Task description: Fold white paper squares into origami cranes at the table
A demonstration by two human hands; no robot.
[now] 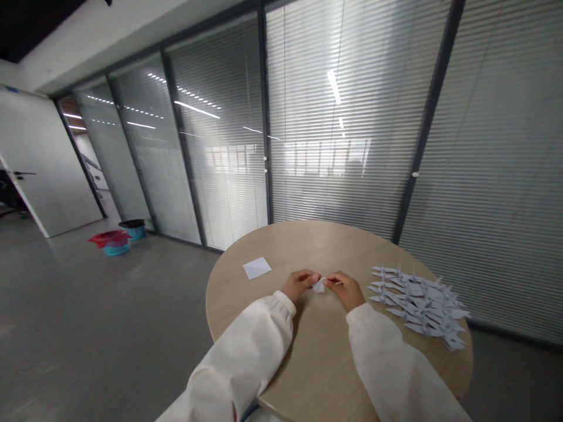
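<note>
Between my two hands, just above the table, is a small piece of folded white paper (319, 286). My left hand (301, 283) pinches its left side with thumb and fingers. On the other side my right hand (345, 288) grips the paper's upper right edge. The fingers cover part of the paper, so its exact fold is hard to make out. Left of my hands a flat square of white paper (257, 268) lies on the round wooden table (321, 351). To the right spreads a cluster of several folded paper cranes (417, 302).
Glass partitions with blinds (338, 193) stand right behind the table. On the floor at left are a blue bin with a red liner (115, 245) and another bin with a black liner (134, 230). A white door (44, 170) stands open farther left.
</note>
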